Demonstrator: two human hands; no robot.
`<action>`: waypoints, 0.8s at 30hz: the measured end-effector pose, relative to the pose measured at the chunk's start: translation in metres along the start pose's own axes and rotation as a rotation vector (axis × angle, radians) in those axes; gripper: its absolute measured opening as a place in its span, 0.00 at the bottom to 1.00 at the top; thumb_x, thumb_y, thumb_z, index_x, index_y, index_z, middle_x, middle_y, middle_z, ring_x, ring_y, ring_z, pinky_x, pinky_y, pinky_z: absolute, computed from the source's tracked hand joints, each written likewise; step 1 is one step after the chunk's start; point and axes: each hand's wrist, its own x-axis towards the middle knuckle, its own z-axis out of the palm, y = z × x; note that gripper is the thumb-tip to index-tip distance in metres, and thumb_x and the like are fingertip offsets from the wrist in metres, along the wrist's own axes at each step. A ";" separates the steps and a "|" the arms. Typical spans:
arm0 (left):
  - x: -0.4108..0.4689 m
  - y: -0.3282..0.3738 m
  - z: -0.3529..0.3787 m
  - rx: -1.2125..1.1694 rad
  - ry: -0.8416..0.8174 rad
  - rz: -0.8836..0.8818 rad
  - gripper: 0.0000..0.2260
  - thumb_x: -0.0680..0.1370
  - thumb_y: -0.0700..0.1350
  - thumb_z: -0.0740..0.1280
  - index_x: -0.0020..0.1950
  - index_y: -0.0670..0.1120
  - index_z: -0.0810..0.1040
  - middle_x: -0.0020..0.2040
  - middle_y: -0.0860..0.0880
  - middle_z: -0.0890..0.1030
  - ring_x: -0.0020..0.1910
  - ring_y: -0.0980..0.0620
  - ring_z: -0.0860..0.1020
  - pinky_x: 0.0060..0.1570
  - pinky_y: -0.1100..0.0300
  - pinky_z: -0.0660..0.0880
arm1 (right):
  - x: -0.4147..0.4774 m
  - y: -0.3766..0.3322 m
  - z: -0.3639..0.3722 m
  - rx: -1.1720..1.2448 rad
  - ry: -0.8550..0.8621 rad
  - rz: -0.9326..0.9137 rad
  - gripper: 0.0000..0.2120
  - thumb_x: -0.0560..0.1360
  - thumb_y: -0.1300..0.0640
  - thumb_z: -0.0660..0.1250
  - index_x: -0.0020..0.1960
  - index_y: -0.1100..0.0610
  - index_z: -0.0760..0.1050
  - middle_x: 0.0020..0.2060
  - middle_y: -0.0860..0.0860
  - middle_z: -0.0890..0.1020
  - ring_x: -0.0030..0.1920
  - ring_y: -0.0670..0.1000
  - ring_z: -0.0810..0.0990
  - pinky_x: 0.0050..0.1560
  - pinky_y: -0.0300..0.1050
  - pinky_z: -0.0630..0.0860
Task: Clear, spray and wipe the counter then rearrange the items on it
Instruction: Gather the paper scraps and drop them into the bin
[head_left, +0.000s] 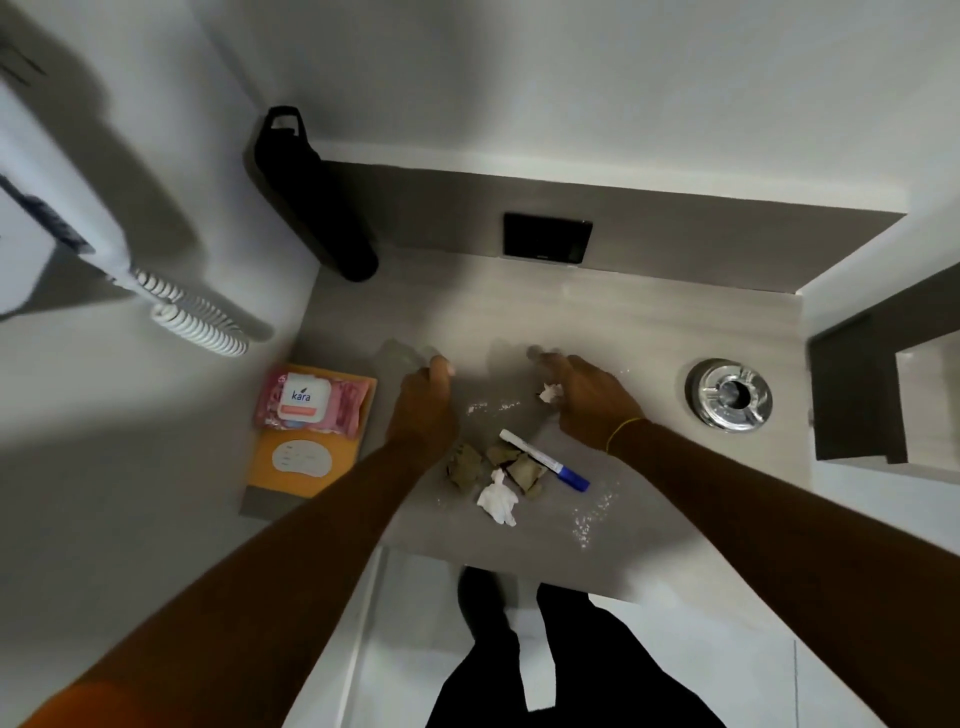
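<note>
Grey counter (649, 322), seen from above. Landmark = marker pen (545, 460), white w/ blue cap, lying diagonal near front edge. Just left of it: brown crumpled scraps (465, 467) and a white tissue wad (497, 500). Left hand (423, 410) above-left of pen, fingers curled. Right hand (592, 400) above-right, fingers spread low over a small white paper bit (550, 392). White crumbs (589, 522) below-right. Far left: pink wipes pack (311, 402) on orange folder (306, 467). Far right: glass ashtray (730, 395). Black bottle (311, 197) at back-left corner.
</note>
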 end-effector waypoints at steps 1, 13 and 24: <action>-0.006 -0.001 0.003 -0.012 -0.033 -0.020 0.19 0.78 0.30 0.61 0.68 0.39 0.71 0.61 0.36 0.79 0.60 0.37 0.78 0.59 0.44 0.77 | 0.007 0.001 0.003 -0.068 -0.042 0.015 0.36 0.74 0.66 0.70 0.79 0.52 0.64 0.69 0.58 0.75 0.63 0.61 0.80 0.64 0.55 0.80; -0.053 -0.028 0.034 0.118 -0.257 0.000 0.19 0.80 0.52 0.70 0.64 0.42 0.71 0.62 0.40 0.79 0.62 0.38 0.79 0.56 0.50 0.75 | 0.007 0.001 0.017 -0.181 0.178 0.076 0.16 0.75 0.59 0.71 0.61 0.62 0.78 0.59 0.60 0.79 0.58 0.62 0.78 0.53 0.53 0.80; -0.052 -0.020 0.030 0.133 -0.186 0.108 0.07 0.77 0.46 0.67 0.43 0.43 0.79 0.51 0.39 0.82 0.51 0.36 0.81 0.48 0.53 0.75 | -0.088 -0.055 0.058 0.080 0.131 0.132 0.20 0.73 0.61 0.70 0.64 0.52 0.74 0.49 0.52 0.84 0.48 0.57 0.81 0.47 0.50 0.79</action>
